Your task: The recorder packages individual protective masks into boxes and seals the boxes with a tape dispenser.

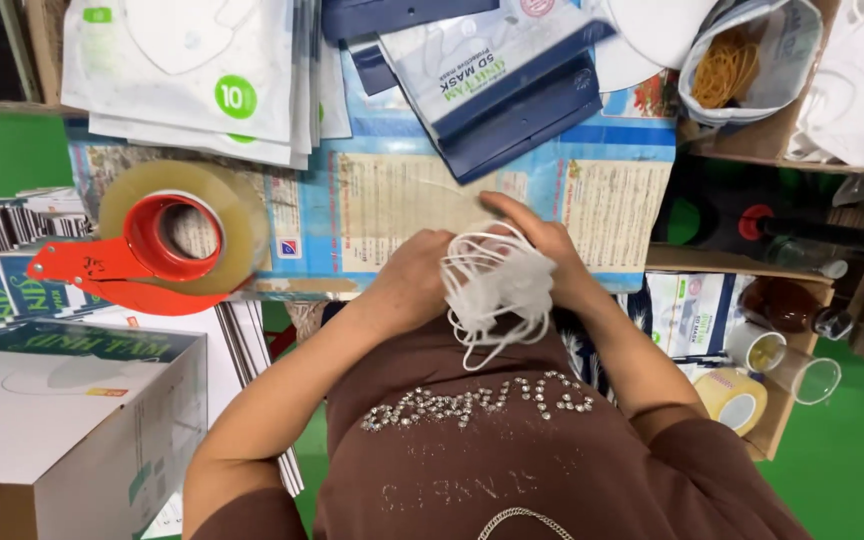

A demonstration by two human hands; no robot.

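The stack of white face masks [497, 285] sits at the centre of the frame, just above your lap, with its ear loops hanging loose below and around it. Your left hand [414, 275] is closed on the stack's left side; your right hand [542, 250] is wrapped over its top and right side, fingers curled onto it. Risk: the trailing loops may tangle or snag on your fingers, pulling masks out of alignment. A slack grip could let masks slide out onto your lap. Beyond the hands, the printed board [472, 200] offers little bare surface; the blue pouches [502, 95] at upper centre and the tape dispenser [157, 240] at left crowd it.
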